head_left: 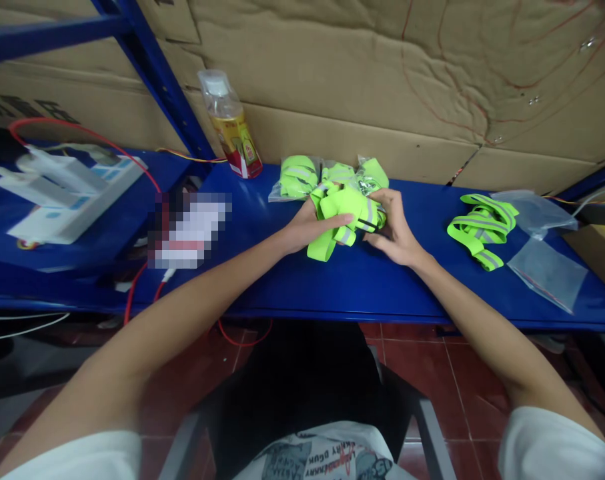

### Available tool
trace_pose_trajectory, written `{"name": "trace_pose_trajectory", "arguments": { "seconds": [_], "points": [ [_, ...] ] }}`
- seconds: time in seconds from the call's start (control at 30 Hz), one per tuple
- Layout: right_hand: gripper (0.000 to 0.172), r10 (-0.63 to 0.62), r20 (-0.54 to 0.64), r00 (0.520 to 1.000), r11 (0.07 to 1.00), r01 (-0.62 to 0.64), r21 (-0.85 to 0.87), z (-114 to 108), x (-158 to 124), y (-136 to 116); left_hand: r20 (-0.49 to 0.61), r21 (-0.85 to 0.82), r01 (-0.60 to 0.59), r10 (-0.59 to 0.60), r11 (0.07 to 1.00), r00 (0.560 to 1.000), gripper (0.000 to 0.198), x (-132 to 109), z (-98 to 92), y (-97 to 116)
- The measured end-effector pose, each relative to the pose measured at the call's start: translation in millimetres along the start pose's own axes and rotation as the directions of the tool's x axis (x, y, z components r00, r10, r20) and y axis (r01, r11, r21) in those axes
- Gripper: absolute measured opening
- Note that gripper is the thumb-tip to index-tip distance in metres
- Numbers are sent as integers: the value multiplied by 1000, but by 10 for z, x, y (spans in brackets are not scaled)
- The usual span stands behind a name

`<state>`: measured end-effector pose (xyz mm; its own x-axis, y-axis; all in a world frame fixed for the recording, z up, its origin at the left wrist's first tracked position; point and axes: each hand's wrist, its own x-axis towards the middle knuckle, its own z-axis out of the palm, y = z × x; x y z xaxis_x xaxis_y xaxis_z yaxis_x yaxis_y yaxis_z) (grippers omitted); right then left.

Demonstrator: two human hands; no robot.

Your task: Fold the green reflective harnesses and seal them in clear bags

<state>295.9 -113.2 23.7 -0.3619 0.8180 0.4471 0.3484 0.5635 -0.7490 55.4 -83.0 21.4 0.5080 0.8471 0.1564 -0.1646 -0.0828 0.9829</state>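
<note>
Holding a neon yellow-green bundle of flat fabric strap with grey reflective stripes [345,203] over the middle of a glossy blue table [282,287]; hard to tell whether resting on the surface. Gripping the bundle from the left with the bare left hand [307,230], thumb pressed across the top. Curving the bare right hand [397,233] around the opposite end, thumb and fingertips at the strap; cannot tell whether pinching tightly or only steadying.

Judging by the present layout: only partly gathered, with folds stacked in the middle but a loop hanging toward the near edge, not tucked in. Already lying in transparent plastic just behind the hands: a left bagged green bundle [299,177], a middle bagged green bundle [337,172], partly hidden, and a right bagged green bundle [377,172]. Left outside any bag: the bundle in hand, plus a loosely heaped green striped strap [482,227] well apart to the right. Near that heap: two flat transparent plastic bags [549,277], seemingly unused. Standing farther back on the left: a bottle with a yellow-and-red label [237,140].
</note>
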Motion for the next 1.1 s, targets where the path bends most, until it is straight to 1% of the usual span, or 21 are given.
{"name": "trace_pose_trajectory", "arguments": {
  "seconds": [0.07,0.13,0.2,0.23,0.27,0.3,0.33,0.4,0.47,0.53,0.57,0.63,0.7,0.8,0.87,0.97,1.0,1.03,1.07,1.1],
  "points": [
    [85,127,-6,992,983,-125,133,2,28,-14,12,97,-129,129,987,992,82,-2,-43,4],
    [84,239,35,970,947,-241,211,-3,49,-24,52,175,-232,226,957,973,86,-3,-74,-9],
    [80,296,80,952,924,-306,230,-10,59,-29,66,194,-256,248,947,966,95,5,-84,-37],
    [79,294,66,954,926,-301,227,-13,61,-29,54,174,-242,237,954,970,99,12,-80,-53],
    [77,273,23,962,938,-272,217,-12,62,-27,38,139,-216,212,967,976,102,20,-72,-66],
    [76,240,-39,970,953,-228,198,-9,63,-23,22,95,-181,180,979,983,100,28,-59,-74],
    [75,204,-105,973,968,-184,173,-1,64,-15,11,49,-141,141,989,990,94,33,-45,-76],
    [74,143,-214,966,987,-121,109,25,69,9,15,-33,-40,40,999,999,75,31,-12,-63],
    [73,79,-286,955,997,-77,20,54,72,43,52,-97,83,-79,992,996,60,11,17,-43],
    [72,-1,-328,945,996,-27,-83,77,70,78,93,-155,186,-173,970,980,54,-16,40,-37],
    [71,-46,-337,940,991,1,-132,83,66,94,109,-182,217,-199,959,974,52,-28,49,-41],
    [66,-135,-337,932,973,61,-221,85,55,118,125,-227,230,-206,946,971,53,-40,68,-57],
    [60,-233,-323,917,942,131,-308,78,40,133,125,-270,207,-179,941,976,56,-44,94,-65],
    [50,-351,-245,904,874,222,-433,78,-1,140,117,-358,153,-118,921,986,60,-50,154,-48],
    [43,-362,-174,916,833,234,-502,90,-37,129,89,-404,121,-93,907,992,62,-53,195,-36],
    [33,-343,-93,935,801,239,-549,104,-68,87,21,-398,93,-92,913,996,67,-42,217,-59],
    [32,-352,-69,933,800,262,-540,101,-65,67,-2,-381,84,-92,921,996,68,-33,210,-76],
    [36,-364,-52,930,806,287,-517,93,-55,46,-25,-358,76,-91,931,996,68,-22,196,-95],
    [44,-368,-45,929,822,302,-483,82,-40,25,-49,-332,63,-84,941,995,68,-10,178,-111],
    [56,-356,-53,933,848,299,-438,68,-21,5,-73,-303,44,-69,952,995,68,1,157,-123]
  ]
}}
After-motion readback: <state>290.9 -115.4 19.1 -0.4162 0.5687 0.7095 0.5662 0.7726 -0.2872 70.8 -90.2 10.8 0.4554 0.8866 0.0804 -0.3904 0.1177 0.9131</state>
